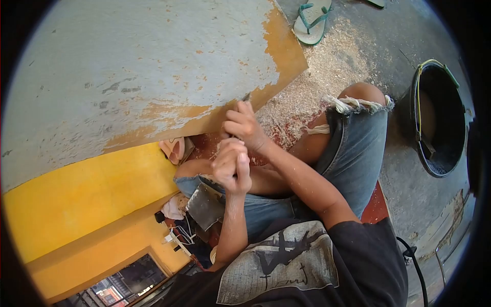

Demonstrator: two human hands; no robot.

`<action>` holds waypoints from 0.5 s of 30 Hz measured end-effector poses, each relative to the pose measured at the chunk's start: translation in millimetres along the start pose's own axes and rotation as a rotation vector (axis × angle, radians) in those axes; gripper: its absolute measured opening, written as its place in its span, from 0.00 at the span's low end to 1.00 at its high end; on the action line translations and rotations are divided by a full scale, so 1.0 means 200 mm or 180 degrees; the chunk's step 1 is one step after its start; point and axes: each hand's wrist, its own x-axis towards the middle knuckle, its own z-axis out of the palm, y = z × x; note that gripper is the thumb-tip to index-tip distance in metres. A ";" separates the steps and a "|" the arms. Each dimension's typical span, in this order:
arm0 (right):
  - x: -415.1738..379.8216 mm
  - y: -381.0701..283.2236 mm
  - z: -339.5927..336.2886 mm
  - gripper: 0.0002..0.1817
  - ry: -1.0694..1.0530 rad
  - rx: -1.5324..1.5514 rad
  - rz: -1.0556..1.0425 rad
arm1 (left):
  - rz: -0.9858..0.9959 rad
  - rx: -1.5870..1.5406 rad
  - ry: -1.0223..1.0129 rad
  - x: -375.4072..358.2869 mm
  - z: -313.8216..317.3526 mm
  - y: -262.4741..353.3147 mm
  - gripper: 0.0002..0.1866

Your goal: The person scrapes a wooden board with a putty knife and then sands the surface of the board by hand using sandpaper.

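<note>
A large board point(153, 66) with worn grey paint and bare brown patches lies tilted before me, above my legs. My right hand point(245, 125) is closed near its lower edge around a slim tool. The tool's dark tip point(246, 96) pokes out past the fingers and meets the brown strip along the edge. Just below, my left hand point(232, 163) is a fist with the thumb up, wrapped around the tool's rear end. Both hands hide most of the tool, so its exact kind cannot be made out.
Pale shavings point(337, 61) cover the floor beyond the board's corner. A green-strapped flip-flop point(311, 23) lies there. To the right stands a black bucket point(434, 117) with a yellowish handle. A dark rectangular plate point(205, 206) and cables are beside my left forearm, near the yellow wall point(92, 189).
</note>
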 end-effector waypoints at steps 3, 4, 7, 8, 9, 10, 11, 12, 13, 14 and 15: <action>-0.04 0.01 0.00 0.13 -0.0069 -0.0146 0.0073 | -0.0171 -0.0068 0.0032 -0.03 0.00 -0.05 0.20; -0.01 -0.03 0.01 0.14 -0.0016 -0.0053 -0.0032 | -0.0028 0.0001 0.0042 -0.02 -0.01 0.00 0.20; 0.03 -0.06 0.00 0.14 0.0001 0.0118 -0.0159 | 0.0144 0.0049 0.0011 0.00 -0.02 0.08 0.20; -0.02 -0.02 0.01 0.14 -0.0006 0.0059 -0.0058 | 0.0008 0.0030 0.0018 -0.02 -0.02 0.03 0.20; -0.01 0.01 0.01 0.14 0.0004 -0.0033 0.0012 | -0.0087 -0.0014 0.0026 0.00 0.00 -0.02 0.20; -0.03 0.02 0.01 0.14 -0.0137 -0.0083 0.0119 | -0.0148 0.0030 -0.0036 0.00 0.00 -0.05 0.20; -0.06 0.01 0.02 0.14 -0.0132 -0.0109 0.0137 | -0.0153 0.0005 -0.0057 -0.03 -0.02 -0.04 0.20; 0.01 -0.02 0.01 0.14 -0.0021 -0.0058 -0.0029 | 0.0024 0.0001 -0.0080 0.00 -0.02 0.01 0.20; 0.04 -0.05 -0.01 0.14 0.0072 0.0031 -0.0165 | 0.0160 0.0025 -0.0100 0.02 -0.02 0.06 0.20; 0.05 -0.05 -0.02 0.14 0.0070 0.0095 -0.0107 | 0.0227 -0.0007 -0.0004 0.03 0.01 0.08 0.19; 0.01 -0.04 -0.01 0.14 0.0049 0.0148 -0.0089 | 0.0133 0.0111 -0.0046 0.02 0.01 0.03 0.19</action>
